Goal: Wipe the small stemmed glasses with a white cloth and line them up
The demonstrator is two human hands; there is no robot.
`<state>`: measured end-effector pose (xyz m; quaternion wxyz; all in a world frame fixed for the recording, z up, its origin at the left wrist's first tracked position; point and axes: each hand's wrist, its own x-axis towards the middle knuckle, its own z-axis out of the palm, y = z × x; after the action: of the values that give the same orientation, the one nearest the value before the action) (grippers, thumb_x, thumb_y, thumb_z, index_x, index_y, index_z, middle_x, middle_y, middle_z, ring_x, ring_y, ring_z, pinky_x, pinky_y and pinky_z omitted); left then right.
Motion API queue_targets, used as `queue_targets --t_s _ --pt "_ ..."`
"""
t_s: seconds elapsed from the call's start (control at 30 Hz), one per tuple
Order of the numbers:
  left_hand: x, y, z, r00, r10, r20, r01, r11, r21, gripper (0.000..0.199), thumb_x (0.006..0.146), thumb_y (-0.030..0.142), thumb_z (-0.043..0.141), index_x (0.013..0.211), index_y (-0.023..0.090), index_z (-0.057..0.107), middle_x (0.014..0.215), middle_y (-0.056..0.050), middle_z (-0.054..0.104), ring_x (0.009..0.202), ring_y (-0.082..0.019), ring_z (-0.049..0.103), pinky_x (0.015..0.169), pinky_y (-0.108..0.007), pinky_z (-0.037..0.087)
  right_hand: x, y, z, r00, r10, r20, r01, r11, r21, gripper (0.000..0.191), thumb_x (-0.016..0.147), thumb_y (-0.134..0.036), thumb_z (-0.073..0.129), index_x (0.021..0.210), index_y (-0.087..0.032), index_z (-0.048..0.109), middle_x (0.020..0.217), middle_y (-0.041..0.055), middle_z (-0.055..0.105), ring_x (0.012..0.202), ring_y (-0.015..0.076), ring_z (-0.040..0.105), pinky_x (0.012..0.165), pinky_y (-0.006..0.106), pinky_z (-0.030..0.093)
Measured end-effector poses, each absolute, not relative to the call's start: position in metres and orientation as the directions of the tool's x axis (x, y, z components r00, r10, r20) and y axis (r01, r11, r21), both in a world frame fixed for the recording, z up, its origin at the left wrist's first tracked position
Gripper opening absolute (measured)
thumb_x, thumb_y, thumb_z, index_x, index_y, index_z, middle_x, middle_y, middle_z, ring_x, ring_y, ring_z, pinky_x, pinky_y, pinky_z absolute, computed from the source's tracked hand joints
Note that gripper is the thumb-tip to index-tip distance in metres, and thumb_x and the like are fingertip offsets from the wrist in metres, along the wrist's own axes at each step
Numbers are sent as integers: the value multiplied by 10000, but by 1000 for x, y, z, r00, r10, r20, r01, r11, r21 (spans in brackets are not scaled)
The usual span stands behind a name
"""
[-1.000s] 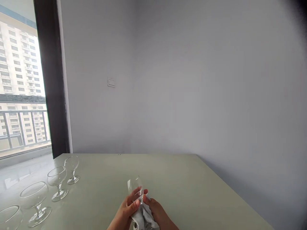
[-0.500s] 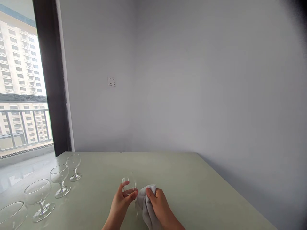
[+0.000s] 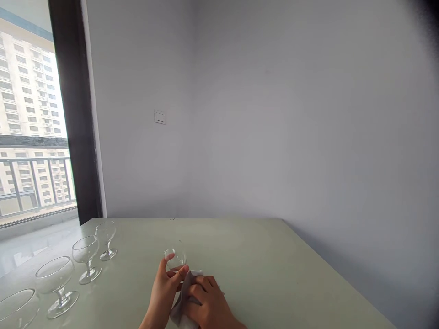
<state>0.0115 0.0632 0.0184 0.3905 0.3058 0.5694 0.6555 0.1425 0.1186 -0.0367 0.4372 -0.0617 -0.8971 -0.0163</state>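
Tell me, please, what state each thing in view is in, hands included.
Left hand: fingers closed on the held glass.
Held glass: raised in the left hand; lower part hidden.
Right hand: fingers curled over the cloth.
Cloth: bunched.
Farthest standing glass: upright.
Second-farthest glass: upright.
Third-farthest glass: upright.
Nearest standing glass: upright, cut off by the frame.
Wall switch: on or off, cannot tell.
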Motion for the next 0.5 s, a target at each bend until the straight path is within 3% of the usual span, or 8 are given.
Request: queue_targets --t_s 0.03,0.1,0.17,0.23,0.27,0.33,0.4,0.5 --pt "9 63 20 -521 853 -33 -152 -55 987 673 643 466 715 1167 215 376 709 -10 679 695 -183 632 670 -324 515 149 119 -28 -603 146 784 70 989 -131 105 769 -292 543 829 -252 619 858 16 647 875 197 557 737 309 433" --pt "4 64 21 -572 820 -25 -144 -70 987 679 644 453 723 1178 217 378 722 -11 674 695 -164 616 668 -309 514 160 121 -13 -540 416 732 32 879 -476 194 828 -346 472 780 -213 605 791 30 630 789 181 564 717 299 447" --pt "-3 65 20 -607 792 -59 -197 -78 977 672 652 422 730 1188 224 376 772 -18 674 708 -145 610 683 -292 513 169 126 -5 -374 782 498 48 553 -832 323 861 -444 431 729 -191 583 691 27 593 687 174 556 663 295 457" --pt "-8 67 17 -599 791 -125 -285 -65 956 655 671 368 729 1198 226 368 834 -33 673 728 -133 614 701 -285 513 174 132 -2 -203 966 162 -31 159 -987 384 849 -529 436 781 -182 587 678 24 585 682 183 562 666 307 469" --pt "-9 68 15 -581 798 -160 -328 -49 943 645 681 340 725 1201 223 362 865 -44 672 731 -130 616 703 -283 513 175 133 -2 -164 985 52 -79 40 -996 411 840 -556 436 831 -176 593 706 33 596 709 193 571 687 318 476" --pt "-8 69 12 -538 814 -218 -388 -9 922 631 688 302 719 1197 212 356 906 -62 668 732 -132 624 693 -279 511 174 131 -4 -191 980 54 -104 34 -994 435 854 -555 410 934 -171 596 798 56 620 786 209 584 743 337 481" --pt "-3 70 9 -504 826 -251 -410 26 912 627 684 299 721 1188 202 360 896 -61 664 726 -138 628 685 -275 506 168 124 -10 -359 881 308 -25 321 -947 375 862 -489 438 1020 -189 598 940 75 630 894 224 575 815 357 465" --pt "4 68 9 -478 842 -249 -382 56 922 642 673 321 727 1189 190 367 826 -39 664 697 -135 616 664 -258 487 152 113 -26 -590 511 626 44 794 -607 283 779 -344 591 1049 -267 621 1065 57 625 990 244 549 873 393 437"
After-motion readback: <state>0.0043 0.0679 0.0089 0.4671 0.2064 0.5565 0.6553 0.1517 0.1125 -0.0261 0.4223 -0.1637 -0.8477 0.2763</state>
